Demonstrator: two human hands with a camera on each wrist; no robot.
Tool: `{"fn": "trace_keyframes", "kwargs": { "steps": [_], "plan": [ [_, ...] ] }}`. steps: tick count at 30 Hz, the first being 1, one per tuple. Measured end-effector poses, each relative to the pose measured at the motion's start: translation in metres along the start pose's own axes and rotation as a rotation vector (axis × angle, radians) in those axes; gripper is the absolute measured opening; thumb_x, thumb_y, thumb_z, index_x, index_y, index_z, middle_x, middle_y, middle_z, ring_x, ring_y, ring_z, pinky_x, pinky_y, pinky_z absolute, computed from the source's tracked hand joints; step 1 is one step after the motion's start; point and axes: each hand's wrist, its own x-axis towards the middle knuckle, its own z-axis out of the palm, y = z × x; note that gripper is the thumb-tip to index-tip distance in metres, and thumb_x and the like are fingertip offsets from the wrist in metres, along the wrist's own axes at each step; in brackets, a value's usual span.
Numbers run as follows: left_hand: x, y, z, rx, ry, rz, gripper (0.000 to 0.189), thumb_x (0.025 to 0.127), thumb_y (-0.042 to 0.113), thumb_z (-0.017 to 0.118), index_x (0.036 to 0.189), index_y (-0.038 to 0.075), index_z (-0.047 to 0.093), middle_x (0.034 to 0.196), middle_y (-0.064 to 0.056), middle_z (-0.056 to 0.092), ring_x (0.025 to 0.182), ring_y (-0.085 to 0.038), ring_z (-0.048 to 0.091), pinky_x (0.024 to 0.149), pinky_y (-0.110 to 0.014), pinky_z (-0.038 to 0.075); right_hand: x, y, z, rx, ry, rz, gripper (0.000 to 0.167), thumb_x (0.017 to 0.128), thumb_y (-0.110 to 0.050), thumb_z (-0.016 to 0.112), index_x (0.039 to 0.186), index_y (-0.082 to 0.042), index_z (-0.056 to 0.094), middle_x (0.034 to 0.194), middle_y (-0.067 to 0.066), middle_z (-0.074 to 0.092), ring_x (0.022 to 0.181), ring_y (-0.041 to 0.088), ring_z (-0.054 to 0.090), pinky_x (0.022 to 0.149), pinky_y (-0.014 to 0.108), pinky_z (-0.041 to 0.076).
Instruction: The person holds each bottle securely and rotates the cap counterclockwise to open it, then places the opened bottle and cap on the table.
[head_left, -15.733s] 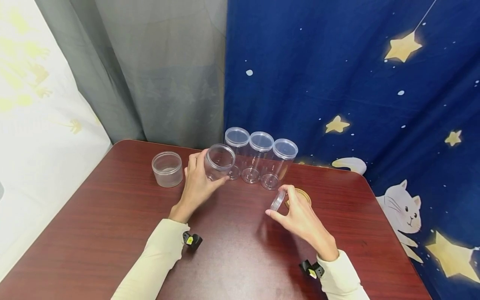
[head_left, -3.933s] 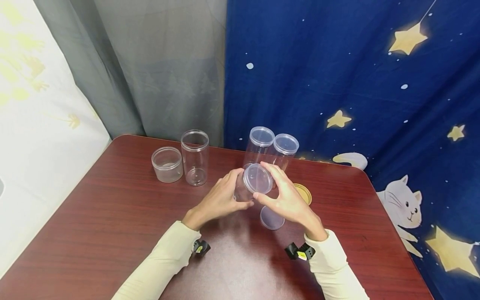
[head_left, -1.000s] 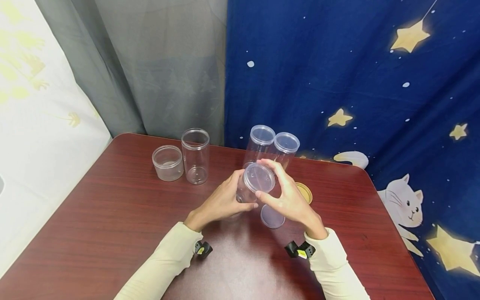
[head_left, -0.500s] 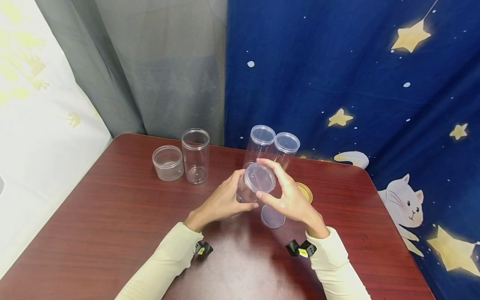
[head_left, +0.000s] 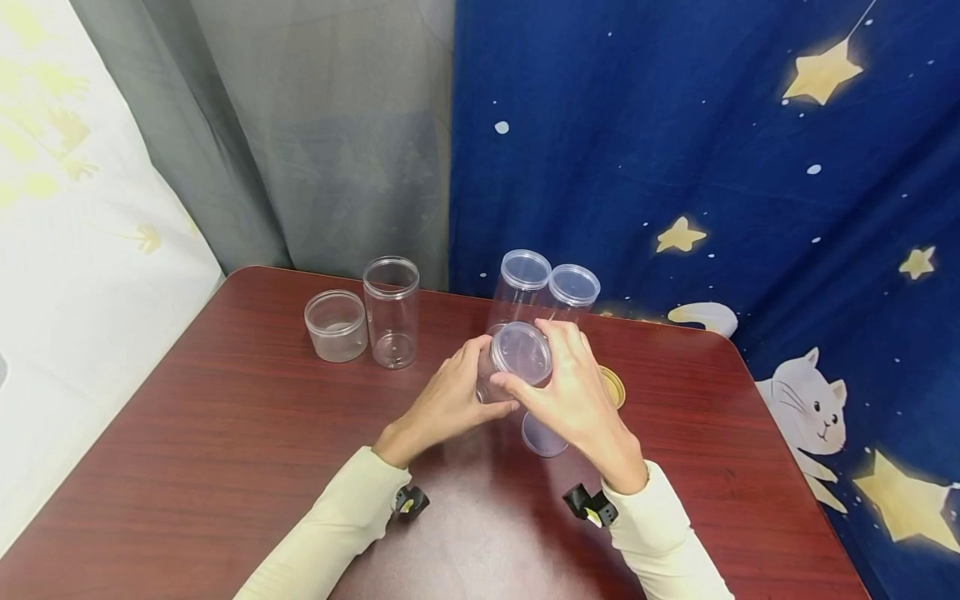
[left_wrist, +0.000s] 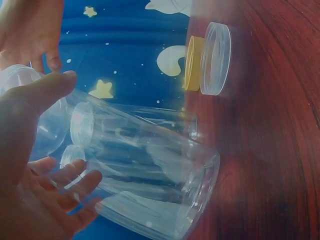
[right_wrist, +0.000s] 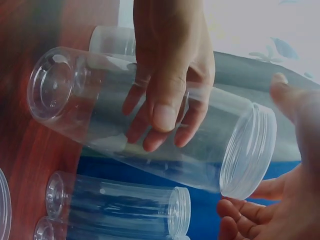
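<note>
My left hand (head_left: 448,396) wraps round the body of a tall clear jar (right_wrist: 115,115), held tilted above the table with its top toward the right. A clear screw lid (head_left: 522,352) sits on the jar's mouth. Fingers and thumb of my right hand (head_left: 581,400) curl about the lid's rim. Seen from the right wrist, the jar looks empty. On the table below the right hand lies a loose clear lid (head_left: 542,438), beside a gold-coloured lid (left_wrist: 194,64) partly hidden by that hand.
Two tall lidded jars (head_left: 525,272) stand behind the hands, partly covered by them. Further left are a tall jar without a lid (head_left: 393,325) and a short wide open jar (head_left: 336,329). Curtains (head_left: 600,150) hang behind the table's back edge (head_left: 465,296).
In the last half second my right hand has turned and shifted along the lid. Since the oldest frame, one lidded jar has left the row, and the jar without a lid stands at left.
</note>
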Motion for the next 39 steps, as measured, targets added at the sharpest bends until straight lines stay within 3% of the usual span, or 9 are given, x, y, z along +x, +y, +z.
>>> {"fn": "trace_keyframes", "kwargs": {
  "steps": [6,23,39],
  "plan": [
    [-0.0008,0.0001,-0.0005,0.010,0.000,0.006,0.091,0.072,0.039,0.087,0.141,0.002,0.040,0.129,-0.015,0.058,0.117,-0.031,0.057,0.102,-0.049,0.045,0.0004,-0.0013,0.0011,0.007,0.013,-0.014,0.074,0.076,-0.051,0.081,0.131,-0.006,0.057,0.120,0.009,0.058,0.110,0.024,0.053,0.088,0.042,0.049],
    [-0.0036,-0.0016,0.0008,-0.028,-0.027,-0.004,0.091,0.072,0.040,0.087,0.141,0.002,0.039,0.128,-0.014,0.057,0.117,-0.030,0.057,0.102,-0.048,0.046,0.0008,-0.0012,-0.0035,0.080,-0.068,0.008,0.074,0.079,-0.042,0.080,0.138,-0.007,0.054,0.132,0.009,0.055,0.121,0.025,0.049,0.096,0.044,0.047],
    [-0.0044,-0.0019,0.0005,-0.058,-0.050,-0.017,0.091,0.073,0.040,0.086,0.142,0.005,0.038,0.130,-0.013,0.057,0.117,-0.027,0.057,0.101,-0.046,0.047,0.0018,-0.0009,-0.0056,0.144,-0.099,-0.013,0.074,0.078,-0.036,0.082,0.141,-0.011,0.053,0.132,0.006,0.054,0.122,0.022,0.048,0.092,0.043,0.049]
  ]
}}
